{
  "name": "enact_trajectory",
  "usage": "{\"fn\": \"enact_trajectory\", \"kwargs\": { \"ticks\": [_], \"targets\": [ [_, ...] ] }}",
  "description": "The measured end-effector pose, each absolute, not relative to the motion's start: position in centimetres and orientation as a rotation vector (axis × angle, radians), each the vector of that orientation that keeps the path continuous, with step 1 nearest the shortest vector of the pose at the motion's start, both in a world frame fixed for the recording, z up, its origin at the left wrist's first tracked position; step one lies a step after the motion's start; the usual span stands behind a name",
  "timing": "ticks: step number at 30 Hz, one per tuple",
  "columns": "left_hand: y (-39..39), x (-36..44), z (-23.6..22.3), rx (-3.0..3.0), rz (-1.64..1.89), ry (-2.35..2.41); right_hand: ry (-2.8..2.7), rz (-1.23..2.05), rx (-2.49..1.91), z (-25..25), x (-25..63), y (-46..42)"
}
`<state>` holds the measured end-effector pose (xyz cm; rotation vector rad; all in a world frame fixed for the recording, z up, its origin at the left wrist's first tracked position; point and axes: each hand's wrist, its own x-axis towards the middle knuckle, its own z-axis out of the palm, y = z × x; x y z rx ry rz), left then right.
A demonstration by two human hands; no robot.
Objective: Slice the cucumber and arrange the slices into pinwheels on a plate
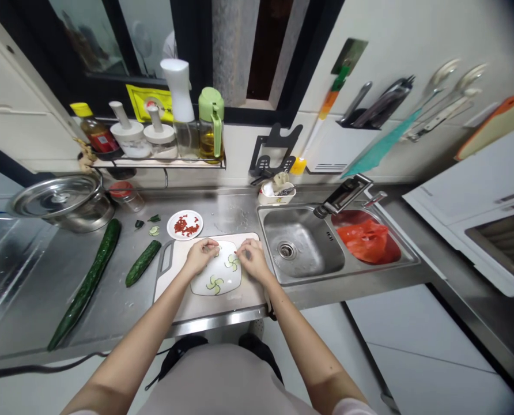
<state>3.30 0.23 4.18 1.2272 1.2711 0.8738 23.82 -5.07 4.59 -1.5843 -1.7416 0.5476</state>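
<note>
A white squarish plate [205,278] lies on a pale cutting board [183,311]. Thin cucumber slices form a pinwheel [215,285] near its front and another pinwheel [231,263] at its right. My left hand [200,257] is over the plate's back left, fingers curled together beside more slices; what they pinch, if anything, is too small to make out. At the plate's right edge, my right hand [253,259] is closed, with a small red piece [235,252] at its fingertips. Behind the board, a small white dish [171,226] holds several red pieces [183,226].
Left of the board lie a short cut cucumber [143,263] and a long cucumber [86,282], with cucumber scraps [154,230] behind. A lidded steel pot [84,210] stands back left. A double sink [304,245] adjoins the right, a red plastic bag [365,239] in its smaller basin.
</note>
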Motion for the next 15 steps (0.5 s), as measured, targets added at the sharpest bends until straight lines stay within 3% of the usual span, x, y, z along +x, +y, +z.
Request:
{"fn": "enact_trajectory", "kwargs": {
  "ticks": [15],
  "targets": [
    [-1.4, 6.8, 2.2, 1.818, 0.350, 1.568, -2.161, 0.532, -1.688, 1.6, 24.2, -5.2]
  ]
}}
